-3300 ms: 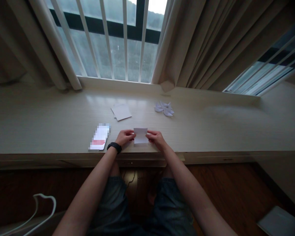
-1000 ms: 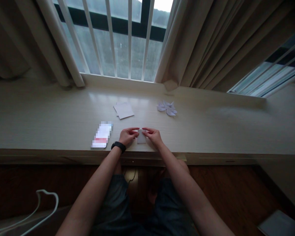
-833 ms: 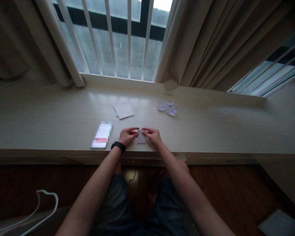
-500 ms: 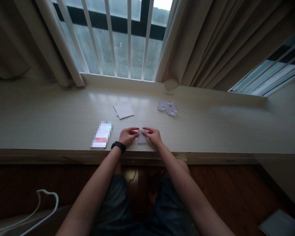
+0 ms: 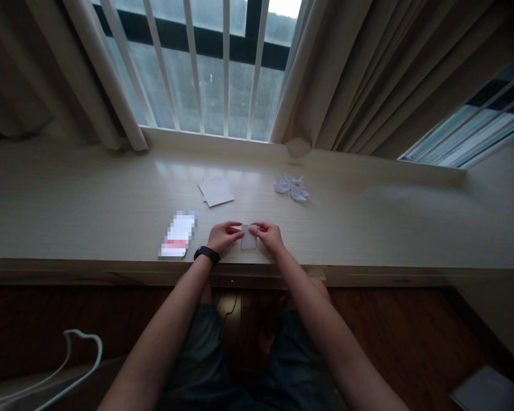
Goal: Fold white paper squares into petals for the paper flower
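Note:
A small white folded piece of paper (image 5: pixel 248 240) lies near the table's front edge, between my two hands. My left hand (image 5: pixel 223 236) pinches its upper left side with thumb and fingers. At its upper right side, my right hand (image 5: pixel 269 235) grips it the same way. Beyond my left hand is a small stack of square white paper sheets (image 5: pixel 216 192), slightly fanned. Farther off to the right sit several folded white paper pieces (image 5: pixel 292 188) in a petal-like cluster. A black wristband (image 5: pixel 207 254) is on my left wrist.
A phone (image 5: pixel 178 235) with a blurred screen lies left of my left hand. The pale table (image 5: pixel 389 228) runs along a barred window (image 5: pixel 214 85) with curtains (image 5: pixel 351 74). A white curved frame (image 5: pixel 98 348) stands at lower left.
The folded paper and my right hand have shifted very slightly to the right. My left hand stays almost in place, and the other things have not moved.

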Tool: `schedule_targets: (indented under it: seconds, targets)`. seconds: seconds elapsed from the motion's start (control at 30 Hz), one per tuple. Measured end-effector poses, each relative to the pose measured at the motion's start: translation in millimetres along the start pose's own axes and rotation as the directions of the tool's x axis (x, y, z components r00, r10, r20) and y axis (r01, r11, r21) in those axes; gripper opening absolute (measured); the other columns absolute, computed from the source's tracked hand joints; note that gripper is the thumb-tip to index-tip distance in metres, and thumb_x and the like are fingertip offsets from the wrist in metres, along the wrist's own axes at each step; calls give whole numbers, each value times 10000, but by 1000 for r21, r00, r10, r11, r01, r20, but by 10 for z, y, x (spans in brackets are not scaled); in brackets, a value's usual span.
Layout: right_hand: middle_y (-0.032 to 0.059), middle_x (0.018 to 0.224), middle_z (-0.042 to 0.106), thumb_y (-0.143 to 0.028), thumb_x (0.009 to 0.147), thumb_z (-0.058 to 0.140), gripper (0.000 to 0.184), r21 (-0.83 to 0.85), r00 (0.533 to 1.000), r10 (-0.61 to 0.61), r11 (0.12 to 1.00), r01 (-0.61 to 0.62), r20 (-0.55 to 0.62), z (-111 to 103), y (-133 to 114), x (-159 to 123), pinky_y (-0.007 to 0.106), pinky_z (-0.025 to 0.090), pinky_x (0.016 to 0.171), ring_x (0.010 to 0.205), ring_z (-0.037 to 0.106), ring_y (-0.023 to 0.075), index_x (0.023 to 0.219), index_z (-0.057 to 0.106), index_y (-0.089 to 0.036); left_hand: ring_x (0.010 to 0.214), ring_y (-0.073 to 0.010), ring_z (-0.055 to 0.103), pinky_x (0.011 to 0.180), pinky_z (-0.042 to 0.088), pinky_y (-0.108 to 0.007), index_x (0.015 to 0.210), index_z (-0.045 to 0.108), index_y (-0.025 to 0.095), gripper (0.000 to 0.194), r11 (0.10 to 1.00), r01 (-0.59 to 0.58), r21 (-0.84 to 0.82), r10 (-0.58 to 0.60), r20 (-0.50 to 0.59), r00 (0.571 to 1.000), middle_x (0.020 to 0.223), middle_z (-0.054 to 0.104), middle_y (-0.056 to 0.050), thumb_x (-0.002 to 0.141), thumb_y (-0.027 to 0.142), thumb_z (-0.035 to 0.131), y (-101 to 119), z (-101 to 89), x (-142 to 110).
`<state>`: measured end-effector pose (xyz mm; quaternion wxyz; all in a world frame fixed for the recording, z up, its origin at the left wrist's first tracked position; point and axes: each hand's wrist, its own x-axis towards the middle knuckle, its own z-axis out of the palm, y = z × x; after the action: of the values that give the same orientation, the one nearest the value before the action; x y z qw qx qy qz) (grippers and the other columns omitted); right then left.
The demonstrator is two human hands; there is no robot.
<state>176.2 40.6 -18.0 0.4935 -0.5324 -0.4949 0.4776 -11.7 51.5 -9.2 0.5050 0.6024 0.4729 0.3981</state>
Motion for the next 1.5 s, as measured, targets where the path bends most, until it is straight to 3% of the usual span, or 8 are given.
schedule_targets:
  seconds: [0.23,0.4,0.53,0.7,0.93,1.07,1.3,1.5]
  targets:
    - [62,774,726,-456,592,789,465,120,997,13,993,-4,-79,-9,43,37,295,504,689,699,648,174,929,704,-147,693,-214,675,632,516,-294,849,752,177,326,983,-46,180,45,10,999,739,735,-79,636,422,780,-13,4,-33]
    - [60,787,727,-447,559,811,470,170,995,48,985,-32,-91,-8,62,50,296,503,706,711,647,167,902,700,-146,710,-203,670,645,509,-288,824,750,187,310,967,-82,242,79,24,997,780,737,-77,641,438,766,-45,9,-20]
    - [46,765,716,-455,519,827,449,194,993,69,980,-49,-98,-12,30,42,268,473,636,662,618,146,821,695,-150,695,-194,664,641,506,-288,833,748,179,312,969,-81,233,76,30,997,773,735,-78,642,426,765,-67,3,1]
    - [4,634,654,-466,500,837,446,162,988,108,983,-89,-110,-16,-52,2,225,329,469,494,460,81,770,693,-140,709,-197,669,655,509,-287,846,744,166,333,967,-81,241,69,56,996,792,740,-76,637,424,767,-40,-15,4]
    - [9,647,657,-467,445,849,473,205,981,112,976,-78,-159,-7,-110,-10,231,326,494,534,479,92,743,681,-141,734,-189,677,652,496,-266,854,746,182,337,914,-120,387,89,97,991,809,743,-55,698,479,711,39,-19,-54]
    - [24,688,670,-462,445,845,473,216,978,110,974,-71,-176,-13,-132,-14,230,331,493,563,497,102,753,680,-142,726,-183,684,658,505,-260,862,739,190,299,924,-105,369,66,116,991,791,743,-38,690,434,724,18,-10,-70]
    - [0,648,630,-454,471,834,454,213,977,114,974,-74,-179,-22,-142,-22,222,270,457,490,393,60,752,670,-137,723,-185,686,662,518,-267,855,733,180,265,945,-52,323,18,106,994,777,741,-37,650,347,750,8,-1,-47]
    - [-21,580,584,-482,527,815,477,179,984,127,978,-104,-123,-47,-172,-61,225,217,416,444,352,58,828,680,-136,711,-183,680,640,513,-265,848,735,171,279,961,-29,275,5,87,996,775,738,-47,631,344,766,-16,-8,-18]
